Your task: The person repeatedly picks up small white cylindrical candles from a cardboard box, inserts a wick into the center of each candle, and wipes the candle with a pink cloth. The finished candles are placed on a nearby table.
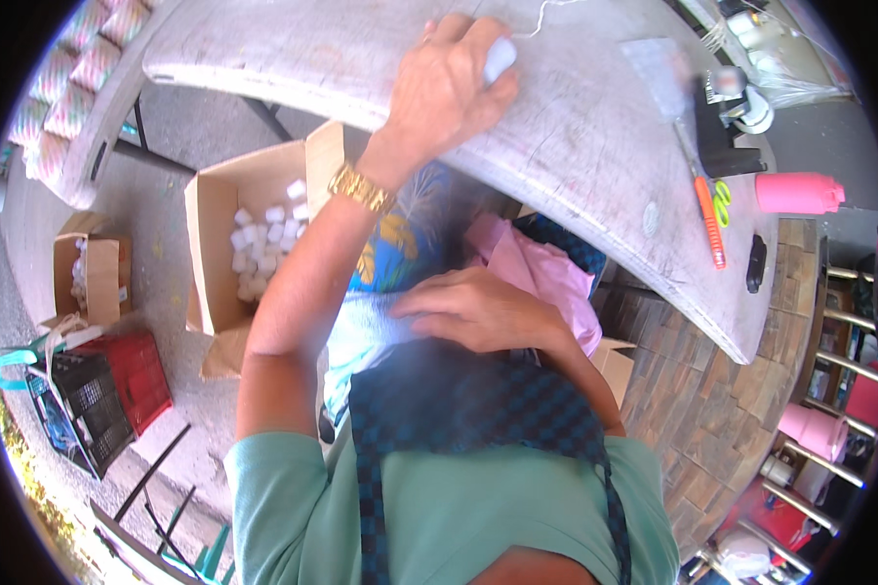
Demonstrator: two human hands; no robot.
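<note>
My left hand (449, 83), with a gold band on its wrist, is over the grey-white table (293, 68). Its fingers and thumb close on a small, smooth white piece (499, 60). A thin white string (546, 14) lies on the table close beside that piece; whether the two are joined, I cannot tell. Low over my lap is my right hand (478, 307), fingers stretched out and nothing seen in them. It is at a light blue towel (366, 327), partly blurred. Below the table edge, pink cloth (541, 263) hangs beyond this hand.
Left of my legs stands an open cardboard box (215, 195) holding several white pieces (259, 239). Another cardboard box (107, 268) and a black and red crate (93, 390) are farther left. An orange-handled tool (709, 224), green scissors (721, 203) and a pink bottle (798, 193) lie at the right.
</note>
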